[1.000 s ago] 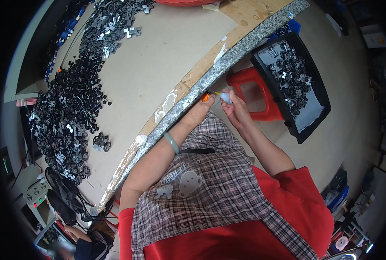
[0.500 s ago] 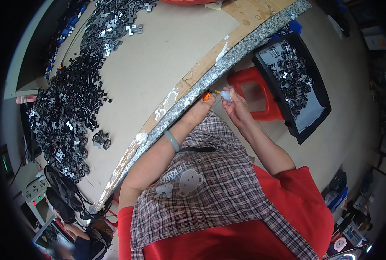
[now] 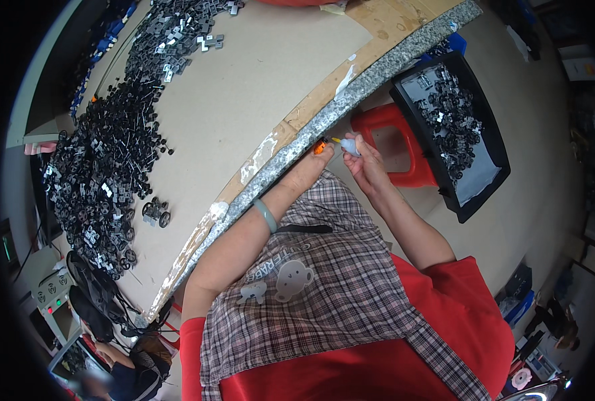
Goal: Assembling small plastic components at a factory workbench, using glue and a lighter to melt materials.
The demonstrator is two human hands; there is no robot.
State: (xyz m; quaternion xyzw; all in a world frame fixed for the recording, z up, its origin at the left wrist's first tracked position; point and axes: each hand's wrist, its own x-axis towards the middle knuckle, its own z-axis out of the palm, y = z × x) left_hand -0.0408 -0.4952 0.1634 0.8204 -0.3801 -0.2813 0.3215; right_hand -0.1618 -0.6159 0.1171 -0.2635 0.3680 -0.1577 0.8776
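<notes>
Close to the stone table edge, my left hand (image 3: 315, 162) grips a small orange and black piece (image 3: 321, 146) whose exact kind is too small to make out. My right hand (image 3: 368, 164) is closed around a small whitish squeeze bottle (image 3: 350, 146) with a yellow nozzle (image 3: 336, 140). The nozzle points left at the orange piece, with a narrow gap between them. Both hands are in front of my checked apron, just off the table's edge.
Heaps of black wheel-and-axle parts (image 3: 103, 180) and small grey pieces (image 3: 177, 33) cover the table's left side. One wheeled assembly (image 3: 155, 212) lies apart. At right, a black tray (image 3: 483, 175) of similar assemblies stands by a red stool (image 3: 414, 157). Another person (image 3: 120, 364) sits lower left.
My hands and the two things in them have hardly moved; the nozzle stays just right of the orange piece. In the far right background, a person has shifted.
</notes>
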